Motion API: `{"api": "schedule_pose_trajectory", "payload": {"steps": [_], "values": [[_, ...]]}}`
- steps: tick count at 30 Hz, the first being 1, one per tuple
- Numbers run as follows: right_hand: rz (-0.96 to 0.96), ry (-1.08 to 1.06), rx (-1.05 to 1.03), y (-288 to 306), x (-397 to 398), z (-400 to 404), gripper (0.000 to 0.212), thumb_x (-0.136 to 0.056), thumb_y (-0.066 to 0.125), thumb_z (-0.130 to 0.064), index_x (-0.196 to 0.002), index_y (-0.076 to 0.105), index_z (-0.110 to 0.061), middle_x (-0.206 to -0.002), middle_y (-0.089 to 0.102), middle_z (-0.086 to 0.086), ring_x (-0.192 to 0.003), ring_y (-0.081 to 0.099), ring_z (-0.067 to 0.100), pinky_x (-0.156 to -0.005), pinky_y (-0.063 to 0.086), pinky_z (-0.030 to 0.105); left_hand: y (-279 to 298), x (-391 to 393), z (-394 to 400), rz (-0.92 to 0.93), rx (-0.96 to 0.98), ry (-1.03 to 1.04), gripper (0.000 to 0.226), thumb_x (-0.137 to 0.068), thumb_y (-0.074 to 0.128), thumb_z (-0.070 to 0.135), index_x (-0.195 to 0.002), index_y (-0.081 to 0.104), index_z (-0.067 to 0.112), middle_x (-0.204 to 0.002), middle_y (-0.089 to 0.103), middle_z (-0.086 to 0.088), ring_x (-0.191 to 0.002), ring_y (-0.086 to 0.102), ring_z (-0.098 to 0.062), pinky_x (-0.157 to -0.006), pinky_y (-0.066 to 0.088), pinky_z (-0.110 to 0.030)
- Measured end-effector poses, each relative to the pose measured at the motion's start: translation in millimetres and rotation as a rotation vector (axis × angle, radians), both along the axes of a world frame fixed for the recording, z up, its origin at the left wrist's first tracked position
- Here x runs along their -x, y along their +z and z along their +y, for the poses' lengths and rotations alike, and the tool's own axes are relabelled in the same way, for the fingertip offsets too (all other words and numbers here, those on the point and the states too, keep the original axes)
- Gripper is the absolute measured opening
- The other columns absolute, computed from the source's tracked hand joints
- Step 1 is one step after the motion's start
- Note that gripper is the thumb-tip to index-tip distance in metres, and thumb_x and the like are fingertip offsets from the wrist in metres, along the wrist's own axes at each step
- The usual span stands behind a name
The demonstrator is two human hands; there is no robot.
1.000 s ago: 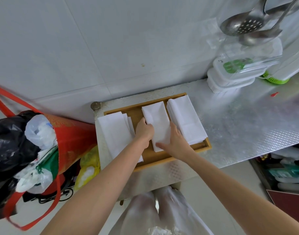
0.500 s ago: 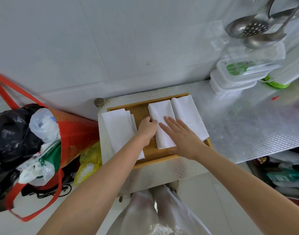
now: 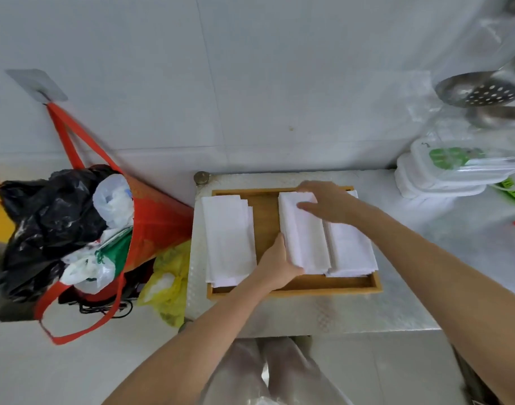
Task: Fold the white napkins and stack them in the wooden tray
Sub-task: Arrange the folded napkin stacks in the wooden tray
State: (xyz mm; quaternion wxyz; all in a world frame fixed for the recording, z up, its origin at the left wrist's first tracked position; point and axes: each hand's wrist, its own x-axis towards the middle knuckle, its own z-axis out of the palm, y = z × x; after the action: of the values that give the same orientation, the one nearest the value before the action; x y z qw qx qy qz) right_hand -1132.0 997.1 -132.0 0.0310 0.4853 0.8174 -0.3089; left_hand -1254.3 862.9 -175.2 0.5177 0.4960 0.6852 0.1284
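Observation:
A wooden tray (image 3: 294, 287) lies on the metal table. Inside it, at the right, is a stack of folded white napkins (image 3: 352, 249). A narrow folded napkin (image 3: 306, 238) lies in the tray's middle, overlapping that stack's left edge. My left hand (image 3: 275, 266) grips this napkin's near left corner. My right hand (image 3: 326, 201) holds its far end, fingers curled over the top. A pile of wider white napkins (image 3: 227, 238) rests over the tray's left rim.
A red bag (image 3: 75, 235) stuffed with plastic bags hangs from a wall hook at the left. White lidded containers (image 3: 443, 176) stand at the table's back right, with a slotted ladle (image 3: 478, 89) hanging above them. The table's near edge (image 3: 309, 331) is close to my legs.
My right hand went from lying flat on the napkin to gripping its far end. My left hand slid to its near left corner. The napkin has shifted right against the stack.

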Motion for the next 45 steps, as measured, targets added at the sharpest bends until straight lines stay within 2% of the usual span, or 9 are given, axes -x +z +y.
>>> {"api": "schedule_pose_trajectory", "payload": {"steps": [4,10,21,25,28,33,40,43,45], "values": [[-0.007,0.042,-0.016,-16.9,29.5,27.1,0.038,-0.1,0.043,-0.029,-0.135,0.047,-0.013,-0.139,0.05,0.005,-0.127,0.047,0.023,-0.105,0.036,0.032,1.3,-7.4,-5.0,0.097,-0.039,0.007,0.066,-0.091,0.063,0.022,-0.145,0.026,0.021,-0.137,0.047,0.002,-0.122,0.05,-0.016,-0.083,0.041,-0.018],[-0.224,0.234,-0.094,-48.7,25.9,31.4,0.048,-0.101,0.037,-0.041,-0.137,0.043,-0.011,-0.132,0.052,0.01,-0.125,0.043,0.028,-0.097,0.038,0.038,5.9,-9.7,-3.0,0.067,0.059,0.082,0.087,-0.077,0.077,0.036,-0.146,0.026,0.022,-0.144,0.04,0.005,-0.13,0.043,-0.018,-0.098,0.042,-0.031],[-0.139,0.222,-0.135,-57.8,20.2,22.9,0.048,-0.101,0.033,-0.042,-0.132,0.047,-0.007,-0.128,0.055,0.01,-0.113,0.055,0.027,-0.093,0.047,0.037,9.3,-17.0,-3.8,0.184,-0.044,0.055,0.042,-0.086,0.07,0.019,-0.122,0.051,0.012,-0.12,0.058,-0.004,-0.11,0.056,-0.02,-0.089,0.048,-0.029],[-0.115,0.21,-0.127,-59.9,16.1,22.7,0.046,-0.101,0.035,-0.04,-0.131,0.047,-0.007,-0.13,0.055,0.009,-0.114,0.054,0.026,-0.093,0.047,0.036,9.8,-18.0,-4.9,0.198,-0.049,0.055,0.018,-0.097,0.053,0.022,-0.11,0.051,0.009,-0.099,0.056,-0.002,-0.097,0.059,-0.02,-0.073,0.042,-0.021],[-0.109,0.204,-0.186,-59.8,18.9,20.0,0.045,-0.102,0.033,-0.04,-0.129,0.046,-0.007,-0.122,0.057,0.01,-0.107,0.056,0.025,-0.088,0.047,0.035,9.2,-22.0,-6.9,0.27,-0.075,0.073,0.027,-0.104,0.035,0.028,-0.11,0.051,0.007,-0.097,0.058,-0.007,-0.09,0.06,-0.02,-0.069,0.041,-0.021],[-0.087,0.211,-0.185,-63.2,20.0,14.8,0.045,-0.102,0.034,-0.038,-0.135,0.044,-0.01,-0.134,0.051,0.008,-0.119,0.05,0.026,-0.097,0.04,0.037,2.2,-28.5,-10.9,0.305,-0.115,0.137,0.036,-0.104,0.031,0.03,-0.121,0.051,0.006,-0.111,0.062,-0.011,-0.101,0.062,-0.023,-0.089,0.05,-0.03],[-0.066,0.171,-0.141,-58.2,18.4,15.4,0.043,-0.102,0.034,-0.036,-0.132,0.045,-0.008,-0.126,0.054,0.01,-0.113,0.053,0.027,-0.094,0.043,0.037,0.7,-24.6,-6.9,0.272,-0.095,0.135,0.03,-0.104,0.033,0.03,-0.111,0.053,0.007,-0.097,0.059,-0.006,-0.095,0.063,-0.021,-0.072,0.042,-0.018],[0.033,0.117,-0.195,-48.9,21.5,12.0,0.039,-0.102,0.036,-0.033,-0.13,0.046,-0.007,-0.119,0.056,0.009,-0.108,0.055,0.026,-0.095,0.043,0.036,11.9,-20.2,-3.4,0.254,-0.104,0.151,0.029,-0.103,0.037,0.032,-0.112,0.053,0.01,-0.098,0.06,-0.003,-0.099,0.063,-0.02,-0.085,0.05,-0.024],[0.155,0.055,-0.166,-37.2,25.6,9.4,0.039,-0.102,0.038,-0.031,-0.133,0.046,-0.008,-0.125,0.055,0.008,-0.114,0.052,0.026,-0.098,0.041,0.036,22.8,-8.6,1.7,0.207,-0.173,0.234,0.035,-0.102,0.04,0.033,-0.13,0.051,0.015,-0.119,0.061,0.001,-0.113,0.059,-0.017,-0.099,0.045,-0.026]]}}
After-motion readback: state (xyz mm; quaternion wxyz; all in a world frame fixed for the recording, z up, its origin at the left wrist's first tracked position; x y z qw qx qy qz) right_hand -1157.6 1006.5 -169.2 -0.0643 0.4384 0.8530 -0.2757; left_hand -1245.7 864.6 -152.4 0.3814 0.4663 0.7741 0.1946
